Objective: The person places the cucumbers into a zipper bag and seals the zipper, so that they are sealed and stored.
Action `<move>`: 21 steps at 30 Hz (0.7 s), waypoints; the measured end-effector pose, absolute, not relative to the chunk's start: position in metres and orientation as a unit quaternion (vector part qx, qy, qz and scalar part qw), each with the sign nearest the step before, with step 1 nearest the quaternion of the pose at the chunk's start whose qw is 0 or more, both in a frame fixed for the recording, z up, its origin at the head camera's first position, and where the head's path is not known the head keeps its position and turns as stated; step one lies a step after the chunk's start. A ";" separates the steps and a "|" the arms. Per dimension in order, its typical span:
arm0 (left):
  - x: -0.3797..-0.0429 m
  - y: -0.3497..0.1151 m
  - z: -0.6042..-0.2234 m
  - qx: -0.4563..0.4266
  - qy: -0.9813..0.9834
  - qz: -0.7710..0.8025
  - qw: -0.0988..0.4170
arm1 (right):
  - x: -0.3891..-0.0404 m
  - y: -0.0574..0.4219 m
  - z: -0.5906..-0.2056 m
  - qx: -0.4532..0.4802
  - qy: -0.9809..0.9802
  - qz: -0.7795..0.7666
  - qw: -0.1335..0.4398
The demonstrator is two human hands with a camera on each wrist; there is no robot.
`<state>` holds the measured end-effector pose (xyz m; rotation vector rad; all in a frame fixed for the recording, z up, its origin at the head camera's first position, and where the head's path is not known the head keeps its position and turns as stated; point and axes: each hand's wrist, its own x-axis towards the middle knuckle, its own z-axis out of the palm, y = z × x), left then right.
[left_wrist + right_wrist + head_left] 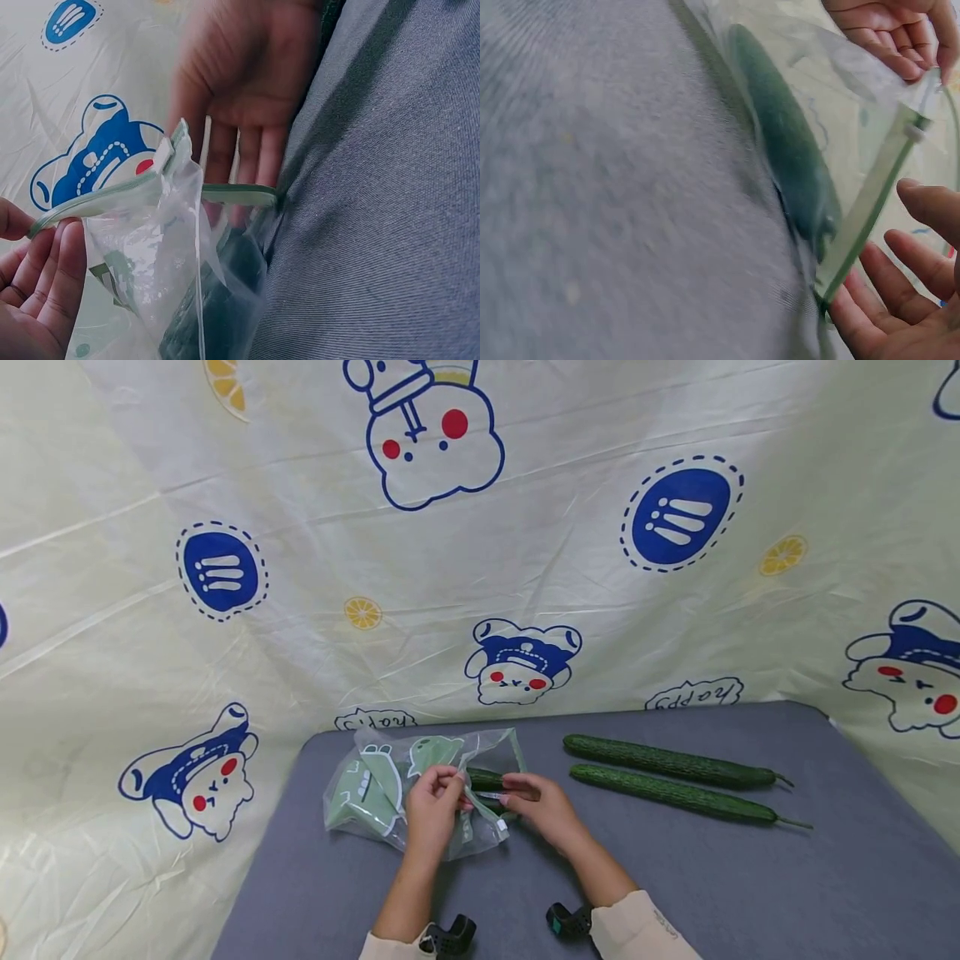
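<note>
A clear zip bag [375, 793] with pale green cartoon prints lies on the table, its green-edged mouth held open to the right. My left hand [433, 806] pinches the mouth's edge between thumb and fingers. At the opening, my right hand [546, 810] has loosely bent fingers touching the green zip strip [870, 202], with the thumb apart from it. Dark green cucumber [780, 127] shows through the plastic, inside the bag; whether there is more than one is unclear. A white slider [163, 155] sits on the zip.
Two long cucumbers [667, 760] [675, 795] lie side by side on the grey table [750, 893], right of the bag. Behind the table hangs a pale printed sheet [525, 568].
</note>
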<state>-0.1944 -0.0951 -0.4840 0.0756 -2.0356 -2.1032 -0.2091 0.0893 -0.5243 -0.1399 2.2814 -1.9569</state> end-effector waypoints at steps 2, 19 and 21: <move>-0.194 -0.095 -0.483 0.025 -0.691 -0.714 0.106 | -0.208 0.095 -0.521 -0.048 0.756 -0.650 0.056; -0.195 -0.098 -0.482 0.022 -0.691 -0.714 0.108 | -0.196 0.155 -0.503 -0.008 0.802 -0.597 0.017; -0.195 -0.098 -0.481 0.021 -0.692 -0.714 0.106 | -0.194 0.162 -0.501 -0.001 0.800 -0.599 0.021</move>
